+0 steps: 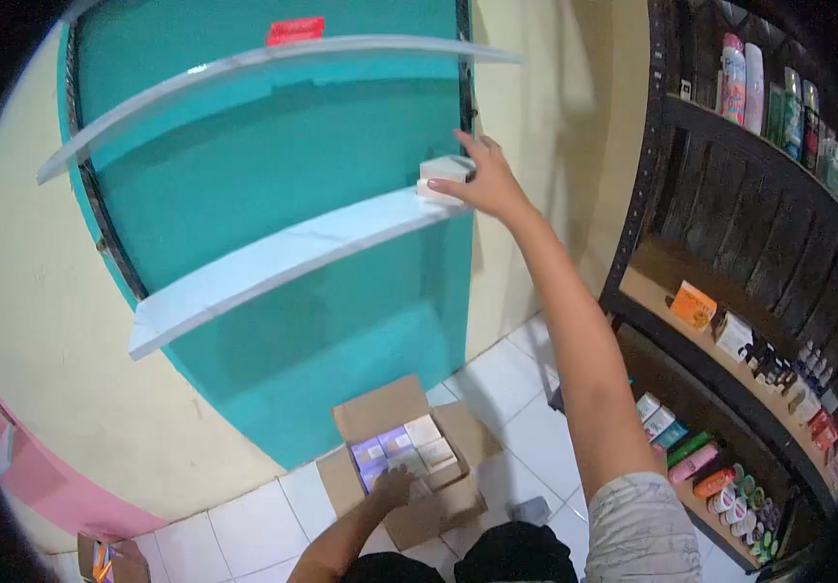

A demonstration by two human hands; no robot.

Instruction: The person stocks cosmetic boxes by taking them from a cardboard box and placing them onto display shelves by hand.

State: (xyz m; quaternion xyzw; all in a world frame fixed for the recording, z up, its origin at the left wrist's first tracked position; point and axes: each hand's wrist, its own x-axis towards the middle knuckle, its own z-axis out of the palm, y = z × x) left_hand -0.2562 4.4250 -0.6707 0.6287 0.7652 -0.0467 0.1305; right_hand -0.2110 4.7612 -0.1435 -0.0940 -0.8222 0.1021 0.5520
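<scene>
My right hand [485, 180] is closed round a small white box [445, 180] at the right end of the white marbled shelf [283, 251]. Under that box a pale edge shows, perhaps a second box. Low in the view, my left hand [395, 486] reaches into an open cardboard box [377, 408] on the floor. Inside the carton are several small boxes, purple ones [397, 440] on the left and cream ones [422, 429] on the right. The fingers of my left hand are blurred among them, and what they hold cannot be made out.
An upper white shelf [273, 60] crosses the teal panel [273, 146]. At the right, a dark shelving unit [638, 175] carries bottles, jars and small boxes. Another carton [127, 561] stands at the bottom left. A small grey object [530, 510] lies on the tiles near my knees.
</scene>
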